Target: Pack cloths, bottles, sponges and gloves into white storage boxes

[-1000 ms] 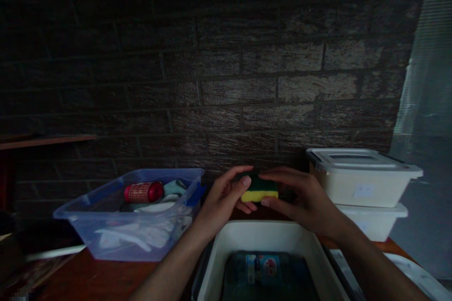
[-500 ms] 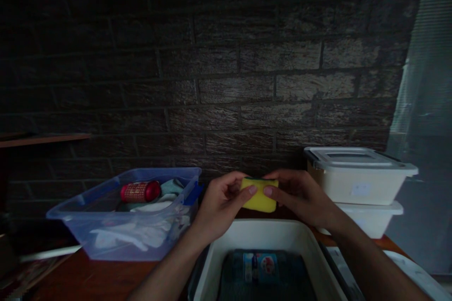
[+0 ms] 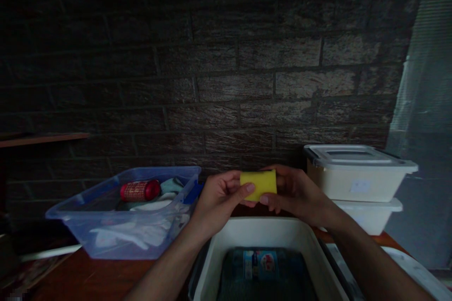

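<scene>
A yellow sponge (image 3: 259, 184) is held up between my two hands, above the far rim of a white bin (image 3: 271, 225). My left hand (image 3: 224, 197) grips its left side, thumb on the near face and fingers behind. On the other side, my right hand (image 3: 293, 195) has its thumb at the lower right corner; its fingers are partly hidden behind the sponge. Inside the bin below lies a dark item with a blue printed label (image 3: 261, 265).
On the left stands a clear blue tub (image 3: 123, 240) with a red patterned cylinder (image 3: 140, 191) and white gloves (image 3: 130, 235). Two lidded white boxes (image 3: 356, 183) are stacked at right. A white lid (image 3: 409, 268) lies at lower right. Behind is a dark brick wall (image 3: 226, 80).
The sponge has turned in my hands and risen slightly; its dark top edge no longer shows. My right thumb has slid down to the sponge's lower corner.
</scene>
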Demonstrator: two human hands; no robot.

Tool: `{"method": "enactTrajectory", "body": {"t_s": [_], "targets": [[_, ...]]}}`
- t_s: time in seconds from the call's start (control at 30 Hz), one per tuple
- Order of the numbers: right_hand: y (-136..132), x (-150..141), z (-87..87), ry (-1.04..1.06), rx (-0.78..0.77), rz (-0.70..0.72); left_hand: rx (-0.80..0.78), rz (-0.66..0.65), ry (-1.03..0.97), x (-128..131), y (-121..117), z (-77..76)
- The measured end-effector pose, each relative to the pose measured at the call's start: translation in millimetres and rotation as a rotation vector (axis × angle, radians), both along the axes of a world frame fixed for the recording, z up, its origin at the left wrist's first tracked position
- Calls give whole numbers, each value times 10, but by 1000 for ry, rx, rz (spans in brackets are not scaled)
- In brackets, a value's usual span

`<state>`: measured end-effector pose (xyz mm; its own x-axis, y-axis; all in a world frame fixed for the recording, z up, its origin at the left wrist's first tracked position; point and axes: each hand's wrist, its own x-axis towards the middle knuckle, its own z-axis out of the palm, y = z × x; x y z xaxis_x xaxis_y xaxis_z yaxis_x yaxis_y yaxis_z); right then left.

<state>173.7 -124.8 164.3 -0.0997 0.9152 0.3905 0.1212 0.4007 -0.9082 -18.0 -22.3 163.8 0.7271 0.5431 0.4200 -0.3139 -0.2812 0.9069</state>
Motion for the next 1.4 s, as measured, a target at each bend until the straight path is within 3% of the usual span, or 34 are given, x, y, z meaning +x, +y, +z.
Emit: {"method": "enactTrajectory", "body": {"t_s": [0.17, 0.33, 0.53, 0.77, 0.93, 1.1, 1.23, 1.33, 1.4], "targets": [[-8, 45, 11, 22, -10, -38, -42, -71, 56, -5, -29, 4], [-39, 12, 31, -9, -28, -31, -41, -28, 76, -4, -50, -4], [32, 41, -24, -84, 70, -65, 115, -34, 85, -13, -50, -1], [-32, 80, 15, -332, 155, -164, 382, 205, 11, -10, -52, -28], [-98, 40, 99, -418, 217, -159, 449, 362, 20, -30, -36, -62], [-64, 59, 68, -400, 191, -173, 287, 212, 79, -44, -51, -48], [-21, 62, 12, -176, 61, -115, 59, 56, 46, -14, -48, -26], [-33, 54, 10, -39, 60, -126, -60, 43, 27, 3, -25, -11], [-58, 45, 19, -56, 94, -97, -121, 65, 18, 6, -11, -4]]}}
